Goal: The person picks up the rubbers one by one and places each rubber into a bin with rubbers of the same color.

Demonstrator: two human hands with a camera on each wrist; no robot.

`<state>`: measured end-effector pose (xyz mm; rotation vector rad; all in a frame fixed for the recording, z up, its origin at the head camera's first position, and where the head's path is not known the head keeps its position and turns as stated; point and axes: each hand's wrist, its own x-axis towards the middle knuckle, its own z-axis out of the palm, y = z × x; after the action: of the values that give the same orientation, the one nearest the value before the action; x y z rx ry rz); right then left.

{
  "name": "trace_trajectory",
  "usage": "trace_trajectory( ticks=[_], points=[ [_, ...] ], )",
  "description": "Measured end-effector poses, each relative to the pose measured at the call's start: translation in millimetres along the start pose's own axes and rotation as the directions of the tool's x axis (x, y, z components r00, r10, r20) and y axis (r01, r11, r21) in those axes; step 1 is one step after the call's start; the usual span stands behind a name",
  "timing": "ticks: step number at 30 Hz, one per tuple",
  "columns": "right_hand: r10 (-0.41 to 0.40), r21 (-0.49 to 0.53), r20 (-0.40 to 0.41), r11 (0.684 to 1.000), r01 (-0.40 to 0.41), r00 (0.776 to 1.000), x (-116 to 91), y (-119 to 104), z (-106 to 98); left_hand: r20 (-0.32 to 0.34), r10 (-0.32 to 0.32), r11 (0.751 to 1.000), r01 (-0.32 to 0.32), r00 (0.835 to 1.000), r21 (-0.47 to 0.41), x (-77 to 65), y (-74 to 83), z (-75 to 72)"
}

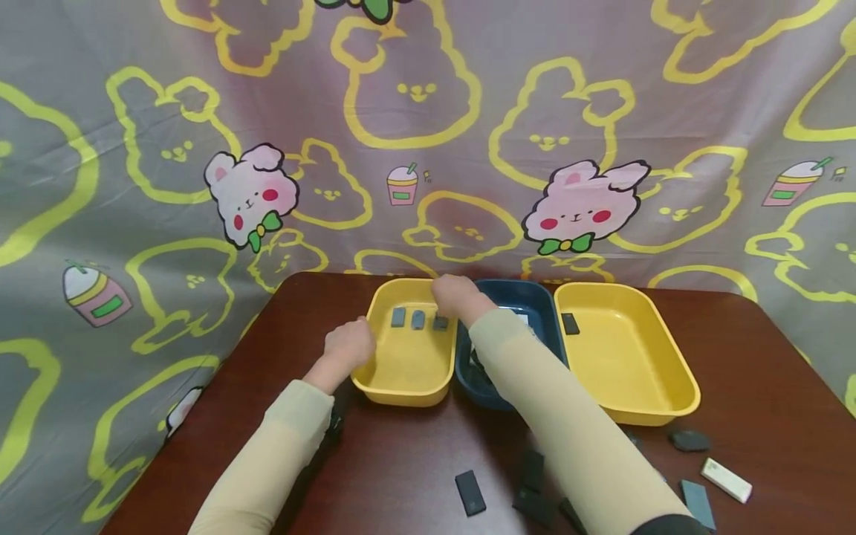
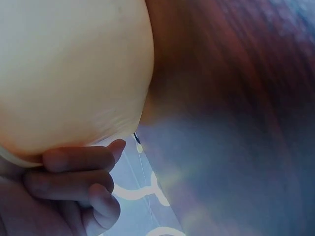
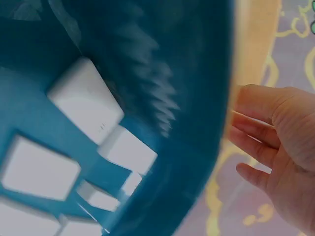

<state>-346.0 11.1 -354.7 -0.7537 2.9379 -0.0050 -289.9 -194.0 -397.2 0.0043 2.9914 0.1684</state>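
Note:
The left yellow bin stands on the brown table with three small grey-blue pieces in a row inside. My left hand grips its left rim; in the left wrist view the fingers bend against the bin's outer wall. At the far right corner of the same bin, my right hand holds the rim, its fingertips at the yellow edge in the right wrist view. Directly beside that hand is a dark blue bin with several white blocks, partly covered by my right forearm in the head view.
A second yellow bin stands at the right, with one dark block inside. Loose on the front of the table lie a black block, a white bar, a grey-blue piece and a dark rounded piece. A patterned curtain hangs behind.

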Motion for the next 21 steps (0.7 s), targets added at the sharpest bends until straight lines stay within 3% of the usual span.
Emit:
trace_trajectory(
  ticks=[8, 16, 21],
  points=[
    [-0.068, -0.017, -0.089, 0.998, 0.067, 0.994, -20, 10, -32, -0.001, 0.013, 1.000, -0.013, 1.000, 0.011, -0.7, -4.6, 2.3],
    [-0.211, -0.044, -0.187, 0.977, 0.207, 0.959, -54, 32, -49, 0.003, 0.032, 0.999, -0.032, 0.999, 0.014, -1.8, -1.5, -0.4],
    [-0.258, -0.110, -0.216, 0.965, 0.239, 0.942, -82, 56, -55, 0.022, 0.030, 0.999, -0.031, 0.999, 0.013, -1.9, 1.2, -2.8]
  ],
)
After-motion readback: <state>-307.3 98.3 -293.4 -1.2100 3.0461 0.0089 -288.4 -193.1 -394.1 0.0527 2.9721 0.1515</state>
